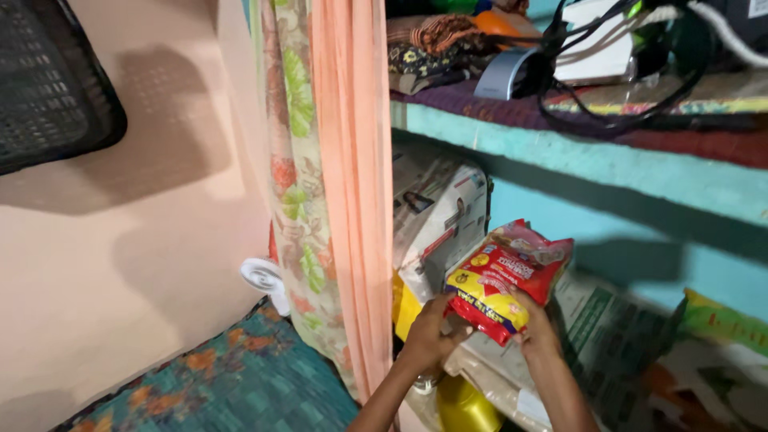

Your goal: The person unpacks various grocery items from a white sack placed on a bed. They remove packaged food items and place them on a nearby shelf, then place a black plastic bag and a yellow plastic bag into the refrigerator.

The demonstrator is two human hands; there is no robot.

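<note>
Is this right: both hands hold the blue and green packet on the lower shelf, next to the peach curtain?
Not quite. In the head view the packet is red and yellow, not blue and green. The rest stands: the left hand and right hand both hold it on the lower shelf, next to the peach curtain.

Red-yellow packet [506, 276] before white box [445, 216], lower shelf.

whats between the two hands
The red and yellow packet: in the head view the left hand grips its lower left end and the right hand its lower right, so nothing but the packet fills the stretch.
</note>
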